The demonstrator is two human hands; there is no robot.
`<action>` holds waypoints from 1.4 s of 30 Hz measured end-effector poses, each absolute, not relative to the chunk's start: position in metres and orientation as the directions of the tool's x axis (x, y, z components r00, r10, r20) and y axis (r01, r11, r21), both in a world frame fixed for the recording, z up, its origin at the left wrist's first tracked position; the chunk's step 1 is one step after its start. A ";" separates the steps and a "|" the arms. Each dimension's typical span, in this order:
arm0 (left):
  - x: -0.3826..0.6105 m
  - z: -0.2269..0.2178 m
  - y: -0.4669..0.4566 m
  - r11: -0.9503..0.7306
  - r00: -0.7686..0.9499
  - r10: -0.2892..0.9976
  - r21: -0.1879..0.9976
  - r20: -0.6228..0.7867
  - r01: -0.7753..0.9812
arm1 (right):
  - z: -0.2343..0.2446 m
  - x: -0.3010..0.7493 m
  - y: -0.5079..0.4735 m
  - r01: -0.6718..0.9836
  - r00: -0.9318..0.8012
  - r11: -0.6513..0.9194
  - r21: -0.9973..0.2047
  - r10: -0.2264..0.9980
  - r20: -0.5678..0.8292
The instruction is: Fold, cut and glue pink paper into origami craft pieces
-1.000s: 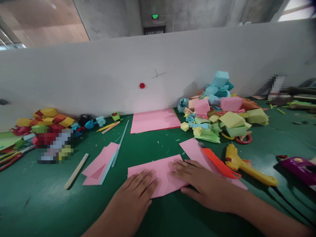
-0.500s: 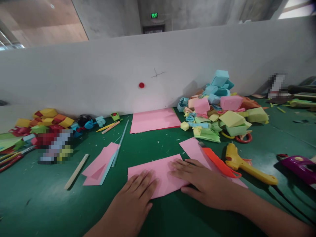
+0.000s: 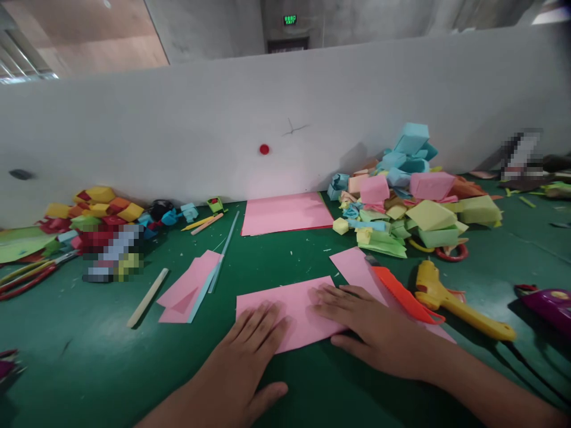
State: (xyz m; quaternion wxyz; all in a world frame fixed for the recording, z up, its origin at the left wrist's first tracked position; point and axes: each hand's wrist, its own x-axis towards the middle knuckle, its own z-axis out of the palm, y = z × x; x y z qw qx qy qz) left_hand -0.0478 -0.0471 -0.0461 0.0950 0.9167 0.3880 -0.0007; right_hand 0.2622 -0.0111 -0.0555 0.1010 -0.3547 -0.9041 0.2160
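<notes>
Both hands rest on a pink sheet of paper (image 3: 294, 303) lying on the green table in front of me. My left hand (image 3: 250, 345) presses flat on its left part, fingers stretched forward and thumb held away over the table. On its right part lies my right hand (image 3: 361, 324), fingers out flat and thumb at the near edge. Beside the right hand a strip of pink paper (image 3: 354, 264) runs under an orange-red utility knife (image 3: 404, 297). A yellow glue gun (image 3: 464, 306) with a black cord lies farther right.
Pink sheets (image 3: 285, 214) lie against the white partition (image 3: 200, 125). Left are pink paper pieces (image 3: 187, 291), a wooden stick (image 3: 148, 297), scissors (image 3: 40, 273) and colored paper shapes (image 3: 98, 208). Folded paper boxes (image 3: 410, 190) heap at the back right; a purple tool (image 3: 548, 306) sits at the right edge.
My left thumb has swung out, away from the paper and the fingers. The whole scene has shifted slightly right in view. Both hands stay on the pink paper.
</notes>
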 end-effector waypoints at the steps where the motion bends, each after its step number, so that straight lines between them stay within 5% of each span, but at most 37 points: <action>1: -0.048 -0.046 -0.047 -0.678 0.697 0.713 0.179 -0.072 0.713 | -0.056 0.262 -0.011 0.604 -0.728 0.655 -0.453 0.685 0.021; 19: -0.047 -0.045 -0.048 -0.680 0.698 0.713 0.174 -0.072 0.712 | -0.057 0.262 -0.011 0.585 -0.728 0.675 -0.449 0.681 0.075; 25: -0.047 -0.048 -0.050 -0.693 0.709 0.705 0.186 -0.028 0.697 | -0.042 0.252 -0.021 0.626 -0.730 0.711 -0.320 0.679 0.080; 33: -0.044 -0.050 -0.054 -0.679 0.695 0.718 0.179 -0.039 0.712 | -0.058 0.187 -0.056 0.375 -0.899 0.890 -0.257 0.417 0.132; 37: -0.045 -0.053 -0.055 -0.682 0.697 0.716 0.174 -0.043 0.711 | -0.092 0.167 -0.061 0.381 -0.867 0.890 -0.251 0.438 0.237; 42: -0.044 -0.048 -0.053 -0.647 0.677 0.734 0.246 -0.057 0.722 | -0.090 0.185 -0.063 0.452 -0.842 0.831 -0.323 0.517 0.152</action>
